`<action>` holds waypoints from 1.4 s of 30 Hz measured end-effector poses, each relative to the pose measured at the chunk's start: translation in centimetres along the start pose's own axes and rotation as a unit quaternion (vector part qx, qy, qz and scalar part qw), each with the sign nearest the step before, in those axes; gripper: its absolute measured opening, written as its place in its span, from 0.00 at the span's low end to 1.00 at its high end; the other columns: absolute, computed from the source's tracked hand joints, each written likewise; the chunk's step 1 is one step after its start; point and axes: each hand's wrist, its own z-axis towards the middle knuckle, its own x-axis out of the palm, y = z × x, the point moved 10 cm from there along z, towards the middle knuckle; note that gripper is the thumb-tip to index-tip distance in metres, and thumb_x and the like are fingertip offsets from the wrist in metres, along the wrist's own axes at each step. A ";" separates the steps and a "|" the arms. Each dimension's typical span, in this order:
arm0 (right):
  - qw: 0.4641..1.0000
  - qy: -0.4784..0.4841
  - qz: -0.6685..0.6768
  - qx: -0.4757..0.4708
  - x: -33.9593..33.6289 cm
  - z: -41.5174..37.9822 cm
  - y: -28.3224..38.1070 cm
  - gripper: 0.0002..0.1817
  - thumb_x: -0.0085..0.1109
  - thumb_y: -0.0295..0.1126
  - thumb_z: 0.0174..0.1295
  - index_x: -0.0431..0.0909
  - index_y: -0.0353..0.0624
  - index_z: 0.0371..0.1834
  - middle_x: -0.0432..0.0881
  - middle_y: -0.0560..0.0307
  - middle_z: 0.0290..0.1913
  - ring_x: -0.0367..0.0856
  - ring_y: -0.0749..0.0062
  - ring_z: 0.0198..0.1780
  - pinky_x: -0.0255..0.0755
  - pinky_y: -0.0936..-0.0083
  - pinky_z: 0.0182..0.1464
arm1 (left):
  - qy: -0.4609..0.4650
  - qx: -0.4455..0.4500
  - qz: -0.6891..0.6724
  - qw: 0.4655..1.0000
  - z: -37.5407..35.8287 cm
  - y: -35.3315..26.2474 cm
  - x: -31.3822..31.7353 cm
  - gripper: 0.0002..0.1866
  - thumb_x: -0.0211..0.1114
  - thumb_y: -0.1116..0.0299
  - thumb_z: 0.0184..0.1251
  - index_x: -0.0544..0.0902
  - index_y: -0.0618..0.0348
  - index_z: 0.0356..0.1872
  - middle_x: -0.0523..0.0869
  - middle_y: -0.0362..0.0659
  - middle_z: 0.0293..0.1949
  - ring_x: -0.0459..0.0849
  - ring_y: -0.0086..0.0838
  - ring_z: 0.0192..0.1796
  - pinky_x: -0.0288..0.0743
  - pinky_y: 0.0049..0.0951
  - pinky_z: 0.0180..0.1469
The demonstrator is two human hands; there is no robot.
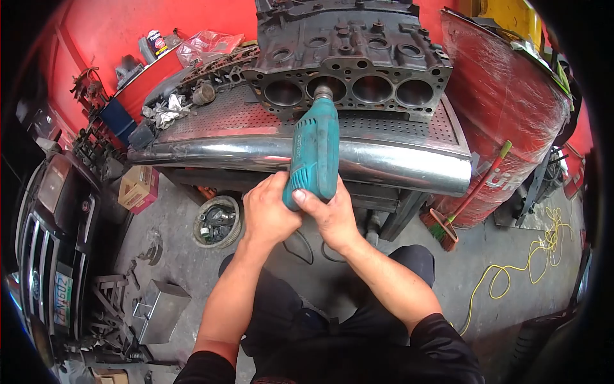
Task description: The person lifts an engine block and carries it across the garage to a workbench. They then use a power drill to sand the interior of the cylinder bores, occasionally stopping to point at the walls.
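Note:
Both of my hands are wrapped round the rear and handle of a teal power drill. My left hand grips it from the left side, and my right hand closes on it from the right, thumb across the back. The drill's metal chuck points into the second cylinder bore from the left in a dark engine block. What the chuck carries inside the bore is hidden. Several round bores face me along the block's flat face. The block rests on a perforated metal workbench with a shiny rounded front edge.
A cylinder head and crumpled foil-like material lie at the bench's left. Below are a basket of parts and a cardboard box. A broom and yellow cord are right; a vehicle stands left.

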 end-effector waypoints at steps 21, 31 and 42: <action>0.999 0.020 -0.021 0.038 2.0 -5.8 -0.9 0.40 0.74 0.29 0.61 0.58 0.38 0.73 0.75 0.56 0.60 0.74 0.74 0.63 0.69 0.70 0.67 | -0.017 0.044 -0.007 0.999 -5.5 -1.3 -2.5 0.17 0.71 0.72 0.42 0.80 0.59 0.37 0.84 0.48 0.30 0.86 0.49 0.36 0.80 0.46 0.37; 1.000 0.001 -0.028 0.002 0.9 -2.6 0.0 0.37 0.75 0.32 0.61 0.62 0.37 0.69 0.77 0.57 0.57 0.76 0.75 0.59 0.71 0.72 0.64 | -0.011 0.013 -0.006 1.000 -2.6 -0.4 -1.2 0.17 0.72 0.70 0.44 0.80 0.58 0.38 0.85 0.48 0.33 0.86 0.50 0.38 0.80 0.48 0.39; 0.997 -0.008 -0.073 -0.024 1.3 -3.4 0.4 0.34 0.73 0.29 0.61 0.64 0.36 0.67 0.78 0.55 0.55 0.76 0.74 0.58 0.72 0.71 0.63 | -0.001 0.023 -0.012 1.000 -3.3 -0.5 -1.3 0.15 0.71 0.71 0.45 0.79 0.58 0.36 0.85 0.49 0.32 0.85 0.52 0.39 0.79 0.49 0.40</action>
